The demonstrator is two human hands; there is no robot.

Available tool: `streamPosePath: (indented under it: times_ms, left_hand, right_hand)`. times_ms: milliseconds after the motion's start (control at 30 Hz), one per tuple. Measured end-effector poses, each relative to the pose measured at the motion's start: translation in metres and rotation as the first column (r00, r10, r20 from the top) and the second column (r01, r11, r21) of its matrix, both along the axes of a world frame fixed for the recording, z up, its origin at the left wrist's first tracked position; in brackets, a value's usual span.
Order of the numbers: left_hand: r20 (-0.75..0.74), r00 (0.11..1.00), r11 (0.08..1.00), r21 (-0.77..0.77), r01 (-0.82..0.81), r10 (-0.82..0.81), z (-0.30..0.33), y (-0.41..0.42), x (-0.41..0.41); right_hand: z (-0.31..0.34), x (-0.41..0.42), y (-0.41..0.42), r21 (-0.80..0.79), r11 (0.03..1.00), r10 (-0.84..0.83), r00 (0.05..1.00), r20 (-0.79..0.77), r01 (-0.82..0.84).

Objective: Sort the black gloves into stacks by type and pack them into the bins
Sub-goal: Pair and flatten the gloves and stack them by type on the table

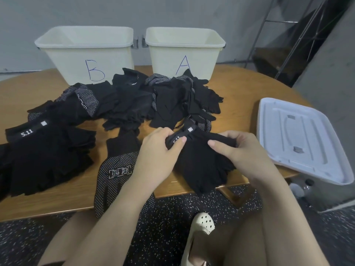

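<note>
Gloves crowd my table (240, 89); bare wood shows only right of the pile (146, 100); my left hand (159, 150) and right hand (236, 150) pinch a 5.11 glove (199, 160) at the near edge, cuff toward bin A (184, 52), fingers overhanging toward me; bin B (86, 52) stands beside.

Glove heap (146, 100) blocks reach toward bins (86, 52).

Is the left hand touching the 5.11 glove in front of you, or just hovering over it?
Touching. The head view shows the left hand pinching the cuff of the 5.11 glove, its thumb lying on the label band.
</note>
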State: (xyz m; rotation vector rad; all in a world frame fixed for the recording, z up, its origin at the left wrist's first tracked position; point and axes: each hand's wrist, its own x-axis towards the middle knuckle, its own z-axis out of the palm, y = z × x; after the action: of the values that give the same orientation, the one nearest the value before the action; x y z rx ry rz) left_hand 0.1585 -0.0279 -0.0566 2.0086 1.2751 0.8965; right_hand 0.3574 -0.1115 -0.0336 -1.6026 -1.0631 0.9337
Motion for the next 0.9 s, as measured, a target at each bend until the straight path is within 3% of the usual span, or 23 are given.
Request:
streamPosePath:
  times_ms: [200,533,700,800,900]
  left_hand:
    - [-0.037,0.998,0.992,0.115,-0.055,0.059,-0.007,0.008,0.009]
    - [-0.1,0.993,0.996,0.071,-0.053,0.06,-0.011,0.014,0.017]
    - [-0.096,0.994,0.996,0.07,-0.055,0.061,-0.013,0.016,0.017]
    - [-0.076,0.995,0.997,0.054,-0.062,0.066,-0.013,0.018,0.016]
    - [-0.035,0.998,0.999,0.012,-0.051,0.051,-0.013,0.02,0.014]
  right_hand:
    - [-0.01,0.001,0.006,0.064,0.988,-0.15,0.968,0.203,0.14]
    - [-0.018,0.0,0.016,0.122,0.96,-0.279,0.804,0.525,0.253]
    - [-0.007,-0.013,0.012,0.321,0.944,-0.285,0.681,0.675,0.077]
    - [-0.007,-0.029,0.016,0.268,0.959,-0.153,0.636,0.756,-0.088]
    - [-0.016,-0.048,0.018,0.125,0.984,-0.027,0.582,0.813,-0.129]
